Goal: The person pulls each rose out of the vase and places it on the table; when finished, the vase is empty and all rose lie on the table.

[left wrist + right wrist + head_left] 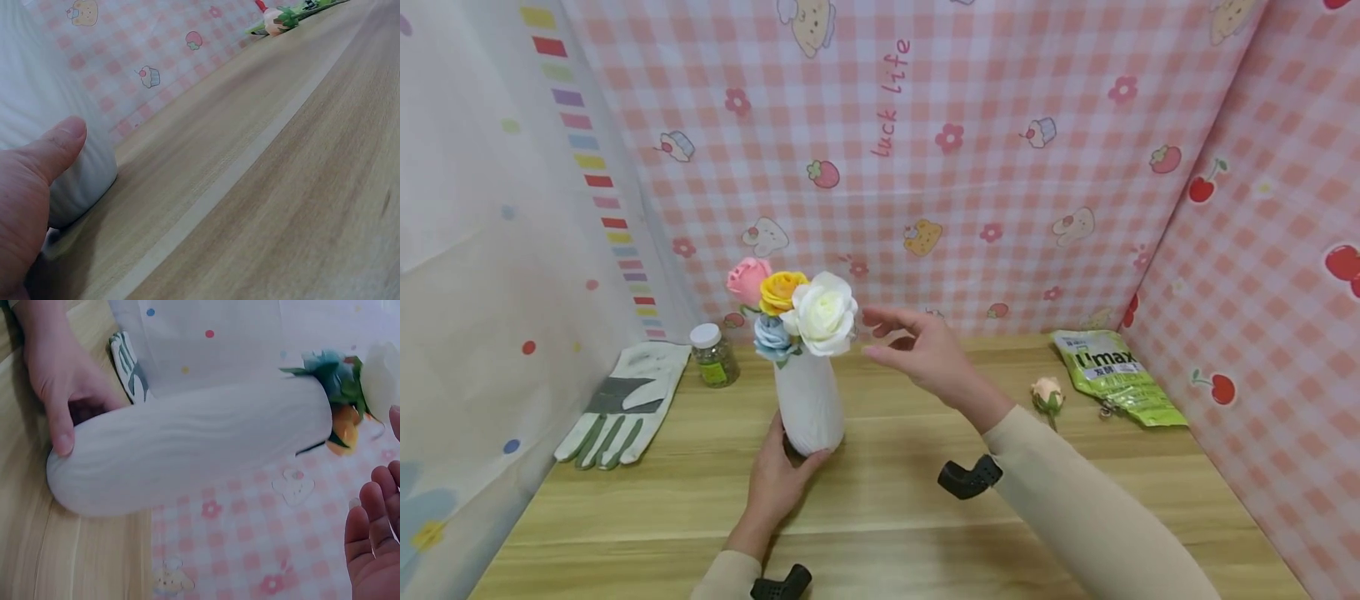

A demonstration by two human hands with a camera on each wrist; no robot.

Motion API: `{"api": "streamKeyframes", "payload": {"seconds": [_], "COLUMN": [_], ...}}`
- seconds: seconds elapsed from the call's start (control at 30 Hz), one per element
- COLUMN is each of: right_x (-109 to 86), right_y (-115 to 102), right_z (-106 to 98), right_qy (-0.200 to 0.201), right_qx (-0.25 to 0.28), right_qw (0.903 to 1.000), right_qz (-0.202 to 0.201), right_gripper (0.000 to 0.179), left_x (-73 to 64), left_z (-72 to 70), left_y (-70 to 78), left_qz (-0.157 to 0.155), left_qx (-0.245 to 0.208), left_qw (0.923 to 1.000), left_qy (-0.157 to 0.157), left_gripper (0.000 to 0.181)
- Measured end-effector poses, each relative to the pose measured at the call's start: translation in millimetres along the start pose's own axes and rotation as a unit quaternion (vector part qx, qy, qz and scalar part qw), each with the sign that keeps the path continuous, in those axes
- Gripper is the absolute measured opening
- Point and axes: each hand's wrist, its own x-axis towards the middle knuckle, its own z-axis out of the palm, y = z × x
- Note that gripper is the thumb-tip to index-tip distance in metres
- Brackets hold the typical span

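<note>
A white ribbed vase (808, 404) stands on the wooden table. In it are a pink rose (748, 280), a yellow rose (783, 292), a light blue rose (772, 337) and a white rose (824, 313). My left hand (777, 482) grips the vase low down, its thumb across the near side in the left wrist view. Just right of the white rose, my right hand (921, 348) is raised with its fingers loosely bent and apart; nothing shows in it. A peach rose (1047, 393) lies on the table to the right.
A green pouch (1112, 375) lies at the back right beside the peach rose. Left of the vase are a small jar (714, 357) with a white lid and a white-and-grey glove (625, 404). Patterned cloth walls (880, 192) close off the back and both sides.
</note>
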Motion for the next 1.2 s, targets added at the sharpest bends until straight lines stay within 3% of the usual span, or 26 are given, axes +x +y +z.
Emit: {"api": "streamKeyframes", "payload": {"seconds": [0.23, 0.53, 0.93, 1.2], "right_x": [13.5, 21.0, 31.2, 32.8], "right_y": [-9.9, -14.5, -16.8, -15.4], "right_z": [17.3, 33.9, 57.9, 60.6], "right_qy": [-0.008, -0.005, -0.001, 0.026], "right_qx": [0.014, 0.009, 0.034, 0.000], "right_qw": [0.9997, 0.9992, 0.9992, 0.9992], "right_qz": [-0.019, -0.040, 0.020, 0.029], "right_gripper": [0.052, 0.049, 0.057, 0.040], "left_x": [0.0, 0.4, -0.8, -1.5], "left_z": [-0.3, -1.5, 0.4, -1.3], "left_y": [0.9, 1.3, -1.2, 2.1], "left_qz": [0.001, -0.004, -0.004, -0.009], "left_qx": [0.000, 0.006, 0.006, 0.002], "left_qw": [1.0000, 1.0000, 0.9999, 0.9999], "left_qy": [0.001, 0.002, 0.009, -0.004], "left_gripper": [0.101, 0.100, 0.100, 0.102]}}
